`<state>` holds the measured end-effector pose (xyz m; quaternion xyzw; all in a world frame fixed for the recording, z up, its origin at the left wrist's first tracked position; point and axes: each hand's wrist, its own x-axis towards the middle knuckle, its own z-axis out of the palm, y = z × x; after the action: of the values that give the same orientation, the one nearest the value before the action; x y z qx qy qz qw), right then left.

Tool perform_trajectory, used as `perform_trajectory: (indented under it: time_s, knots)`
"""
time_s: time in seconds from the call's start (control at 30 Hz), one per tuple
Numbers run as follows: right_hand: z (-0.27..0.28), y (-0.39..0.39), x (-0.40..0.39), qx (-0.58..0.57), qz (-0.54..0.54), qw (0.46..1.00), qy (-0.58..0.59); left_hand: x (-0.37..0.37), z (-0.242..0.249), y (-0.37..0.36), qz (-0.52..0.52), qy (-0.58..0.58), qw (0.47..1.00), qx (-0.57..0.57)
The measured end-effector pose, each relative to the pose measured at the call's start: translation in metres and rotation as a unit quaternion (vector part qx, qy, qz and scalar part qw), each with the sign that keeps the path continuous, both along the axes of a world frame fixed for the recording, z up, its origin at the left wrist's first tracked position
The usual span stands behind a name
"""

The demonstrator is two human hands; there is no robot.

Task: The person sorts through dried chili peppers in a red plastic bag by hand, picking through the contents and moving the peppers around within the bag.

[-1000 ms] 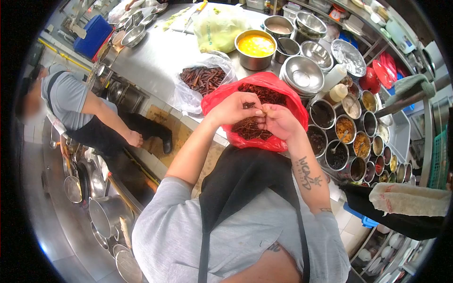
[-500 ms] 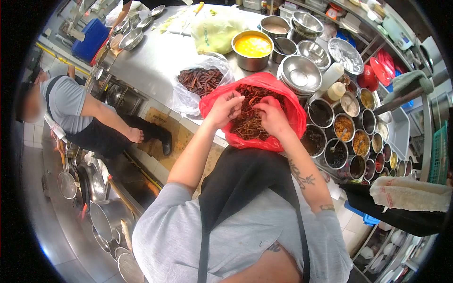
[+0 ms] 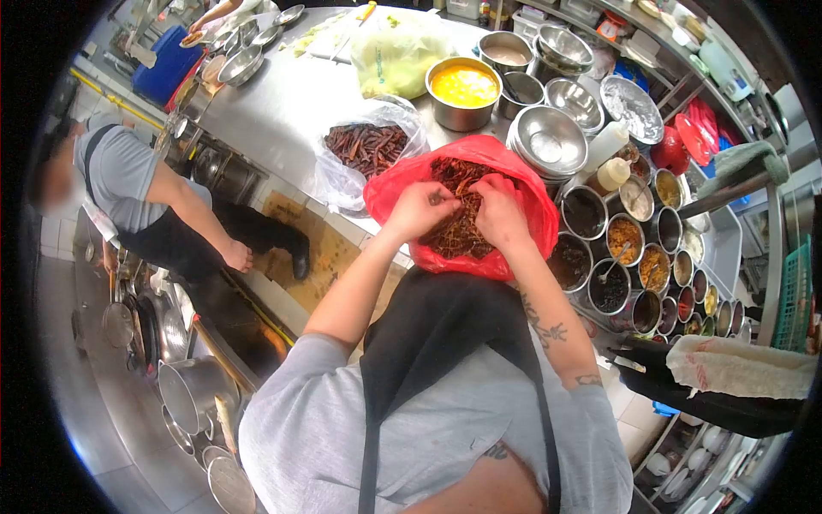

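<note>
A red plastic bag (image 3: 539,201) lies open in front of me, filled with dark red dried chilies (image 3: 458,227) with thin stems. Over its left side, my left hand (image 3: 423,210) is closed in a pinch, a dark bit of dried chili showing at its fingertips. My right hand (image 3: 500,211) is closed too, fingertips pointing down at the chilies, with a dried chili partly hidden under them. A small gap separates the two hands. Left of the red bag, a clear plastic bag (image 3: 330,182) holds more dried chilies (image 3: 366,147).
Behind the bags stand a pot of yellow liquid (image 3: 463,90) and a pale green bag (image 3: 394,56). Stacked steel bowls (image 3: 548,141) and several sauce and seasoning pots (image 3: 610,283) crowd the right. At left, a co-worker (image 3: 141,184) is beside the cooking range and a large pot (image 3: 188,390).
My left hand has shifted slightly right, its fingers now pointing at my right hand. My right hand has drawn its fingers in over the chilies. Another person's arm shows at the far end.
</note>
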<state>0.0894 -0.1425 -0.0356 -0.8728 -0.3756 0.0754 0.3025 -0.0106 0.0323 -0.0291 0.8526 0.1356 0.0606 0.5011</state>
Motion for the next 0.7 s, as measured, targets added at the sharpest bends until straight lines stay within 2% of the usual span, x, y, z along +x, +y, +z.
perform_trajectory:
  time_s: [0.1,0.13,0.2,0.4,0.53,0.6,0.63,0.7]
  knots:
    - [-0.002,-0.001,-0.004,0.015,0.028,1.0,-0.001,0.003,-0.002,-0.012,-0.038,0.045,0.976,0.208]
    - [-0.003,0.0,-0.005,-0.002,0.039,0.999,-0.013,0.005,0.001,-0.018,-0.029,0.075,0.968,0.24]
    - [-0.008,0.0,-0.009,-0.038,0.059,0.997,-0.036,0.007,-0.006,-0.021,-0.02,0.087,0.97,0.224]
    - [0.001,-0.007,-0.005,0.016,0.027,0.999,-0.028,0.006,0.0,-0.014,-0.068,0.042,0.986,0.149]
    - [0.012,-0.004,-0.006,0.084,-0.016,0.996,0.002,0.007,0.004,-0.008,-0.034,-0.013,0.998,0.049]
    - [0.019,-0.002,-0.006,0.13,-0.047,0.986,0.096,0.007,0.014,-0.01,0.008,-0.03,0.999,-0.029]
    - [0.021,-0.001,-0.006,0.154,-0.063,0.976,0.142,0.009,0.014,-0.016,0.032,-0.105,0.987,-0.116]
    - [0.01,0.002,-0.007,0.23,-0.057,0.96,0.145,0.006,0.018,-0.021,0.074,-0.011,0.96,-0.269]
